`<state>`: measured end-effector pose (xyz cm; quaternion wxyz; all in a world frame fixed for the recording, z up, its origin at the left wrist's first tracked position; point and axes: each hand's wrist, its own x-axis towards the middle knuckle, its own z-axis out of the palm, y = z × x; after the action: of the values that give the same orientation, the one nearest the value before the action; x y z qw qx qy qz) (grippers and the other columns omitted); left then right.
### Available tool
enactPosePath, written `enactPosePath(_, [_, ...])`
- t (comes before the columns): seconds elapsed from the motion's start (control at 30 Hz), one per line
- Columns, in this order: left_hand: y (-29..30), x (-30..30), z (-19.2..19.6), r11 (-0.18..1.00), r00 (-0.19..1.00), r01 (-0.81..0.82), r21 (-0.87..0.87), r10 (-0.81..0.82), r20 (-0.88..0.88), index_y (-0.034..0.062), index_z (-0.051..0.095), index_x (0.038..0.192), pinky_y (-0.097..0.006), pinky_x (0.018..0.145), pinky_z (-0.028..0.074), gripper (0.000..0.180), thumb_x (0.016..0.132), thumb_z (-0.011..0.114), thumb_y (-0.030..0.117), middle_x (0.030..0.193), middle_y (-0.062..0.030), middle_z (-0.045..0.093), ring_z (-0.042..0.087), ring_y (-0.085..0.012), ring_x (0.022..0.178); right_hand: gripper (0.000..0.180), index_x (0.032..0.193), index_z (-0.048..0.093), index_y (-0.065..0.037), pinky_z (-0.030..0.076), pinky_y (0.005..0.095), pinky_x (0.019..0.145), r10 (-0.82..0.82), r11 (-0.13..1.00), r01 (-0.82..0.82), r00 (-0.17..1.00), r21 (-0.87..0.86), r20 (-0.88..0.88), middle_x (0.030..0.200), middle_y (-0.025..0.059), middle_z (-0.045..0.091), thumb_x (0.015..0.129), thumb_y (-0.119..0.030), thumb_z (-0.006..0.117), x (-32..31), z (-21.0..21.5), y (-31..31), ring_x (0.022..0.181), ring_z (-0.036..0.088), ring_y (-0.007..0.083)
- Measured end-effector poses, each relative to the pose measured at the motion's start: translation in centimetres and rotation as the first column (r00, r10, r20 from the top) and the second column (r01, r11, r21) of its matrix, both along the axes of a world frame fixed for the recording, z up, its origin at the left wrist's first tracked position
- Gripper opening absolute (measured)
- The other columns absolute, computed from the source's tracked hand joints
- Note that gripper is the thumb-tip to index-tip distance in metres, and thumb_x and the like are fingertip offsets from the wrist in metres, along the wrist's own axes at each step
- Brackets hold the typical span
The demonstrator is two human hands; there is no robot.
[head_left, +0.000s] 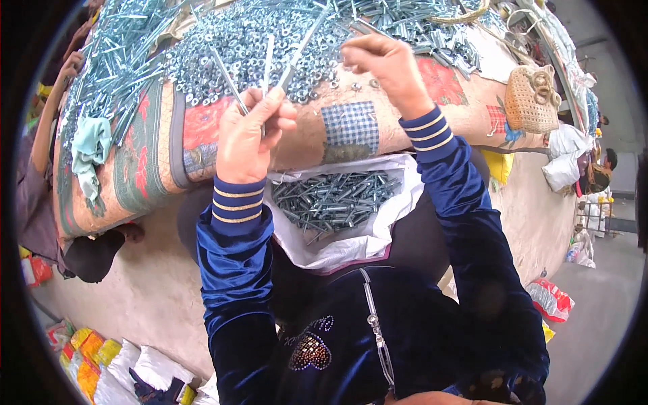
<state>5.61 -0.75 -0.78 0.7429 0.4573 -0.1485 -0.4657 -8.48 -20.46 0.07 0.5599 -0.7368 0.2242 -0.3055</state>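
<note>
Silvery long steel bolts fan upward from the clenched left hand; the pinched right hand hovers just right of their tips, fingers closed, contents unclear.

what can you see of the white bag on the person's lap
The white bag looks like thin, crumpled plastic or woven sacking. It lies open on the person's lap, between the blue sleeves, its mouth spread wide and its top edge against the patterned table cover. Inside lies a loose heap of silvery metal bolts, lying every which way. A dark purplish edge shows along its lower rim. Neither hand touches it; both are raised above it.
</note>
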Motion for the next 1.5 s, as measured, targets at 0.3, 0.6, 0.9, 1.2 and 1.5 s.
enactPosePath(0.3, [-1.0,-2.1,0.1,0.978,0.981,0.192,0.087,-0.192,-0.011,0.0087,0.055,0.087,-0.014,0.040,0.033,0.010,0.087,0.063,0.015,0.071,-0.0049,0.063,0.059,-0.0077,0.054,0.017,0.101,0.064,0.003,0.056,0.0278,0.079,-0.020,0.926,-0.122,0.929,0.357,0.371,0.097,0.0131,0.066,0.085,-0.003,0.063,-2.0,1.7,-2.0,0.090,0.066,0.0232])
enactPosePath(0.6, [-1.2,-2.3,-0.1,0.973,0.975,0.223,0.062,-0.221,-0.029,0.0089,0.055,0.086,-0.014,0.040,0.034,0.009,0.088,0.062,0.015,0.070,-0.0048,0.063,0.059,-0.0076,0.053,0.016,0.099,0.063,0.003,0.056,0.0279,0.079,-0.044,0.951,-0.071,0.932,0.300,0.360,0.094,0.0119,0.066,0.084,-0.002,0.063,-2.0,1.7,-2.7,0.087,0.066,0.0205])
enactPosePath(0.9, [-0.8,-2.2,-0.1,0.967,0.968,0.247,0.065,-0.244,-0.051,0.0057,0.056,0.089,-0.014,0.039,0.034,0.011,0.088,0.062,0.015,0.067,-0.0041,0.062,0.057,-0.0076,0.051,0.022,0.103,0.062,0.001,0.051,0.0235,0.072,0.097,0.959,-0.164,0.956,0.232,0.277,0.093,0.0088,0.065,0.083,-0.007,0.067,-2.4,2.6,-2.3,0.080,0.063,0.0144])
enactPosePath(1.2, [-1.3,-4.6,0.2,0.999,0.907,0.031,-0.025,-0.017,0.420,-0.0018,0.051,0.095,-0.023,0.050,0.049,0.016,0.088,0.061,0.009,0.069,-0.0095,0.063,0.061,-0.0143,0.054,0.029,0.089,0.068,-0.002,0.046,0.0214,0.064,0.164,0.982,-0.188,0.873,-0.008,-0.459,0.076,0.0011,0.064,0.088,-0.031,0.063,-1.7,3.2,0.6,0.070,0.058,0.0075])
enactPosePath(1.5, [-1.4,-4.3,0.0,1.000,0.901,0.010,-0.020,0.000,0.435,-0.0012,0.052,0.093,-0.025,0.050,0.049,0.016,0.088,0.062,0.011,0.070,-0.0111,0.063,0.062,-0.0160,0.055,0.041,0.113,0.058,0.004,0.047,0.0228,0.078,0.048,0.989,-0.124,0.793,-0.084,-0.608,0.098,0.0106,0.065,0.090,-0.029,0.060,-1.6,5.0,1.3,0.091,0.061,0.0117])
